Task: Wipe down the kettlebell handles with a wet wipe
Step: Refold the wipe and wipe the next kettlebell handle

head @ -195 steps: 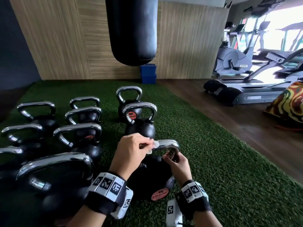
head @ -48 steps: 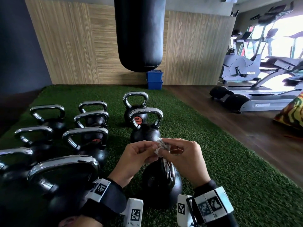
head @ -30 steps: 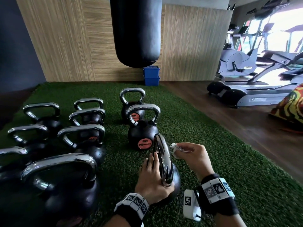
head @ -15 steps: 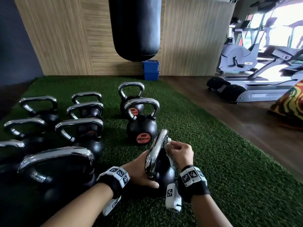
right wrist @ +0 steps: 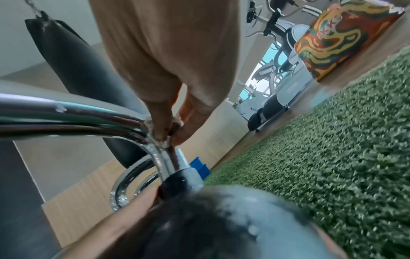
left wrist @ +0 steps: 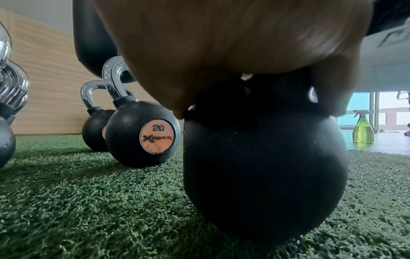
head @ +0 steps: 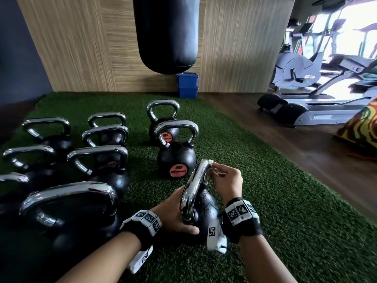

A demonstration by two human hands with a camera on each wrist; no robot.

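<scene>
The nearest black kettlebell stands on the green turf, its chrome handle edge-on to me. My left hand grips the ball just below the handle's near base, thumb across the front. My right hand pinches a small white wet wipe against the far top bend of the handle. The right wrist view shows the wipe bunched under the fingertips on the chrome bend. In the left wrist view my palm covers the top of the ball.
Several more chrome-handled kettlebells stand to the left, and two orange-labelled ones just beyond. A black punching bag hangs ahead over blue boxes. Treadmills and a colourful cushion lie right. A spray bottle stands on the floor.
One second ago the right hand held the wipe off the handle and the left lay flat beside the ball. Now the wipe presses on the far top bend and the left hand grips the ball.
</scene>
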